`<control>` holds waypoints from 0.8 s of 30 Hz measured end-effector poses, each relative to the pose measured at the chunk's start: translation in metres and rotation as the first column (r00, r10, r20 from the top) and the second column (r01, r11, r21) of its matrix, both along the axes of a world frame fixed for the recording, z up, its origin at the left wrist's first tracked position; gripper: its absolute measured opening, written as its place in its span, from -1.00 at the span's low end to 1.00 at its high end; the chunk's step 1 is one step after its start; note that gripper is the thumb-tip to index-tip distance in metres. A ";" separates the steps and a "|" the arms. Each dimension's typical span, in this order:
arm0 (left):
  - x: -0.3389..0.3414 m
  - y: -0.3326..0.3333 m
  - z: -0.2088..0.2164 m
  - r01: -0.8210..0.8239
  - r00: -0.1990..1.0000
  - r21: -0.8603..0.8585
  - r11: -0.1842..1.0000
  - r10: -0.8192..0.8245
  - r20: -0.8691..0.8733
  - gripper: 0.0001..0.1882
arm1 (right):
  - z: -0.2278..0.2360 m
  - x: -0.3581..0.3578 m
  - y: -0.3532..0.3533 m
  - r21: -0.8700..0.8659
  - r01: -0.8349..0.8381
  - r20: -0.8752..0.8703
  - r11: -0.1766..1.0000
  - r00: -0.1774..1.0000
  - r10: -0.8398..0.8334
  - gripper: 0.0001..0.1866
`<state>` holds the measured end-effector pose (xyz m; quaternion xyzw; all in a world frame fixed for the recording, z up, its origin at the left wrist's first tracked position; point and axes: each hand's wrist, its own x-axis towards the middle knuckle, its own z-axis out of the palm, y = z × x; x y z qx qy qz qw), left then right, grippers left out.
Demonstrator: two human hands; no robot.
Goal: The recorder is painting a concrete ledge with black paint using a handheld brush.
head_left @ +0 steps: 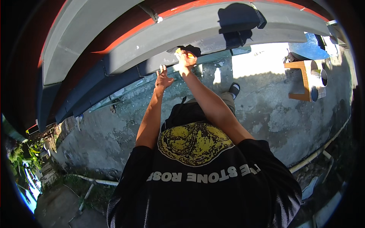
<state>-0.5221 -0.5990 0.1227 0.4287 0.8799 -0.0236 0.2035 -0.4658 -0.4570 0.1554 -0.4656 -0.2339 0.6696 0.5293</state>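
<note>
Yellow-orange object sits at the grey panel, gripped in the right hand, left hand spread open alongside; uneven pressure could make it slip and scuff the surface.

Floor: grey conc., blotchy, mid frame, sunlit patch upper R | tan stool upright on it, upper R, w/ round tubs on top | dk sandal on conc., R of ctr | pale pipe along edge, lower R
</note>
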 end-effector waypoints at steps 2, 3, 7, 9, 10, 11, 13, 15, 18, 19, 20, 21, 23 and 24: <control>0.009 0.016 0.015 -0.114 0.983 -0.057 0.992 0.121 0.137 0.03 | -0.020 0.002 0.023 -0.170 -0.119 -0.147 0.978 0.985 0.094 -0.90; 0.005 0.007 0.013 -0.135 0.981 -0.057 0.989 0.142 0.136 0.03 | -0.026 0.015 0.034 -0.084 -0.120 -0.136 0.989 0.985 0.108 -0.90; -0.001 -0.017 -0.002 -0.113 0.986 0.048 0.992 0.106 0.132 -0.01 | -0.009 0.075 0.133 -0.043 0.174 0.303 0.984 0.941 -0.153 -0.92; 0.002 -0.012 0.000 -0.100 0.986 0.050 0.994 0.092 0.136 0.00 | 0.006 0.090 0.160 -0.136 0.339 -0.080 0.931 0.933 -0.352 -0.90; 0.003 -0.013 0.000 -0.108 0.985 0.034 0.994 0.103 0.140 -0.01 | 0.007 0.086 0.152 -0.084 0.372 -0.108 0.924 0.919 -0.380 -0.86; 0.003 -0.012 0.000 -0.116 0.985 0.037 0.993 0.110 0.136 -0.01 | 0.005 0.073 0.133 0.045 0.387 -0.165 0.921 0.912 -0.376 -0.90; 0.003 0.007 0.010 -0.039 0.993 -0.003 0.999 0.039 0.109 -0.01 | -0.036 0.050 0.101 0.356 0.395 -0.225 0.847 0.916 -0.332 -0.86; 0.000 0.003 0.010 -0.023 0.997 -0.028 0.999 0.025 0.075 -0.01 | -0.026 0.026 0.052 0.461 0.254 0.188 0.850 0.909 -0.373 -0.85; 0.005 0.005 0.013 -0.147 0.973 -0.010 0.989 0.146 0.178 0.03 | -0.017 0.006 0.027 0.119 0.092 0.180 0.989 0.977 -0.113 -0.90; 0.003 0.002 0.010 -0.149 0.973 -0.007 0.989 0.148 0.174 0.03 | -0.014 0.004 0.024 0.006 0.012 0.152 1.000 0.988 -0.013 -0.90; 0.001 0.000 0.008 -0.130 0.981 0.001 0.991 0.129 0.144 0.03 | -0.012 0.006 0.025 0.008 0.012 0.147 1.000 0.989 -0.013 -0.90; 0.000 -0.001 0.006 -0.114 0.987 0.007 0.993 0.112 0.117 0.02 | -0.011 0.009 0.028 -0.014 -0.025 0.130 1.000 0.991 0.026 -0.94; -0.002 -0.004 0.003 -0.116 0.987 -0.007 0.993 0.116 0.108 0.02 | -0.008 0.022 0.039 -0.059 -0.095 0.092 0.994 0.991 0.100 -0.92; 0.001 0.010 0.012 -0.095 0.986 -0.007 0.995 0.095 0.140 0.03 | -0.032 0.035 0.073 -0.062 0.002 0.011 0.998 1.000 -0.001 -0.94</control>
